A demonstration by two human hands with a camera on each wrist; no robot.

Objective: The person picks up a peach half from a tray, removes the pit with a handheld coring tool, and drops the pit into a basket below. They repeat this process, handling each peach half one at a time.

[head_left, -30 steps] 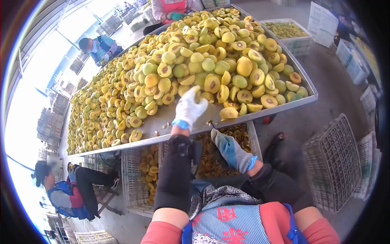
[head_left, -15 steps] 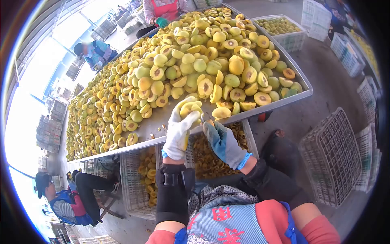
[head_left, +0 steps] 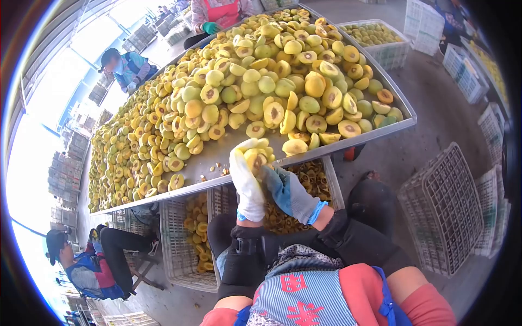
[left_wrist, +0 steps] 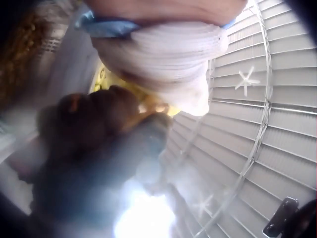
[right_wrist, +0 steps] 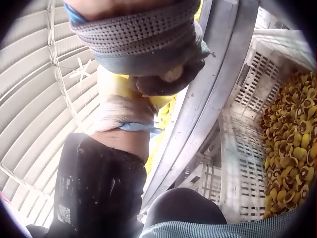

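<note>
— Hundreds of halved fruits covered the table. How far along were you?

— Hardly dented, I'd judge. Your left hand gripped one half at the table's edge, your right hand curled round it, and the crate below was partly filled.

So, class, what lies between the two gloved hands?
A fruit half, held by the left hand, the right hand against it; head view shows it.

Left hand white-gloved; right hand blue-grey-gloved; held fruit apparently yellow.
</note>
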